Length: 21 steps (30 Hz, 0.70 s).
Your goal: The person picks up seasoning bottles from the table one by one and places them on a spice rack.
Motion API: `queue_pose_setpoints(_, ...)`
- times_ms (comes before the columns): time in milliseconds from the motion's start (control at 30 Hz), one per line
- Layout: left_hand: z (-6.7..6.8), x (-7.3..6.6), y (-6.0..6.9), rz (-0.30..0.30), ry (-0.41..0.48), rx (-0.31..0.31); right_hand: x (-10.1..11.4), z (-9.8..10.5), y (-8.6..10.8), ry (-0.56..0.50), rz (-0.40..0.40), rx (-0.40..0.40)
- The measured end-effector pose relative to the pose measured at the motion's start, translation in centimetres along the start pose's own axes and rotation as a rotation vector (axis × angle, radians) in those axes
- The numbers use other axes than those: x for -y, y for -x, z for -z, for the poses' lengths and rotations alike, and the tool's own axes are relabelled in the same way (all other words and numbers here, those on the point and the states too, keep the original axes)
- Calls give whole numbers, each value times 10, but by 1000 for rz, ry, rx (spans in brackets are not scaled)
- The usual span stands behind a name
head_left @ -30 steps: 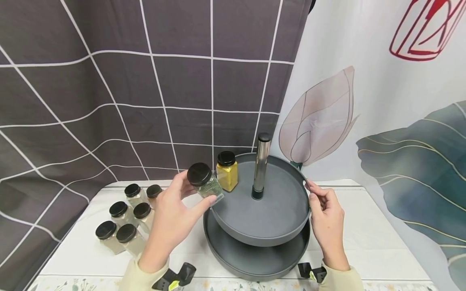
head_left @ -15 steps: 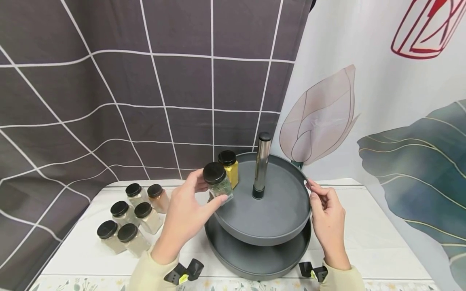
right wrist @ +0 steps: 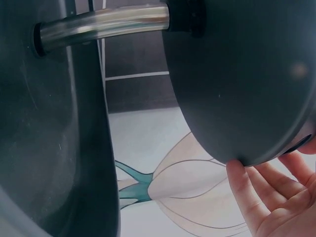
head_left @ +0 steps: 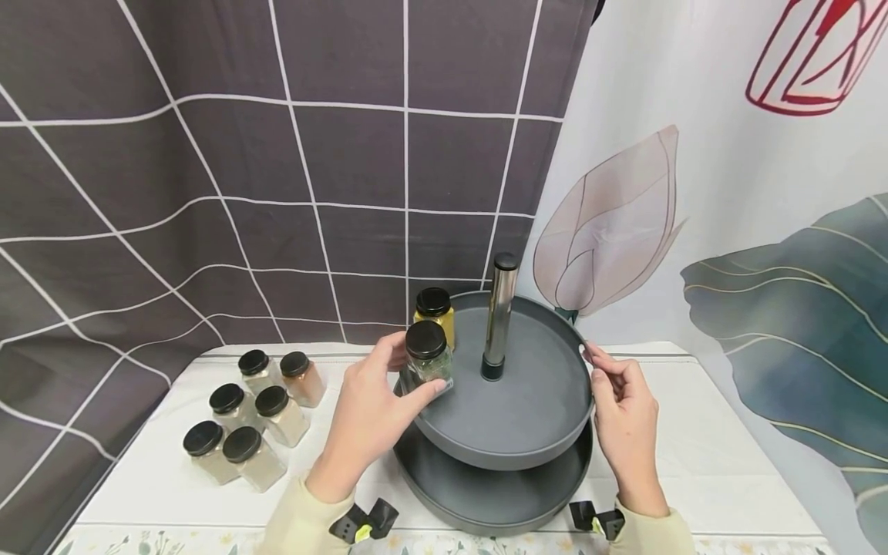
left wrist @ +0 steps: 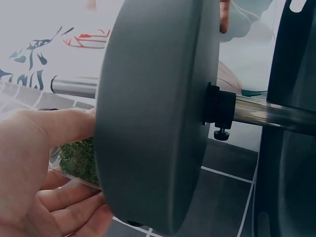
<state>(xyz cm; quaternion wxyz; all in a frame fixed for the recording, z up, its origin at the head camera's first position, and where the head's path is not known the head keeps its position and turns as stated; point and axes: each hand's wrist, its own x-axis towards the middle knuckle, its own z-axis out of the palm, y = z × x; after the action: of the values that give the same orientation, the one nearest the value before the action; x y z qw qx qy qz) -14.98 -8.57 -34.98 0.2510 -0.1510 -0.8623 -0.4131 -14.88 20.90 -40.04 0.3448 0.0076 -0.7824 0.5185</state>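
Observation:
My left hand [head_left: 371, 408] holds a square glass jar of green dried herbs [head_left: 435, 368] with a black lid. It is now upright at the left side of the grey upper tray [head_left: 513, 420], in front of a jar of yellow powder [head_left: 445, 320]. In the left wrist view, the herb jar [left wrist: 81, 160] lies between thumb and fingers, its base hidden by the tray wall. At the right rim, my right hand [head_left: 624, 408] grips the upper tray; the right wrist view has fingers [right wrist: 242, 190] against its underside edge.
A metal post [head_left: 497, 320] with a black cap rises from the upper tray's middle. Below sits a wider-showing lower tray [head_left: 486, 505]. Several black-lidded jars [head_left: 284, 416] stand on the white table [head_left: 708, 462] to the left. A dark grid-patterned curtain [head_left: 347, 154] hangs behind.
My left hand has carried the herb jar rightward and then down onto or just over the upper tray, turning it from tilted to upright. My right hand stays at the rim.

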Motion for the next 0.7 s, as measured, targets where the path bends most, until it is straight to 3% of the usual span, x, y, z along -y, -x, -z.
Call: queue_pose_setpoints(700, -7, 5, 1, 32, -71, 10, -1, 0, 0, -11, 15, -4)
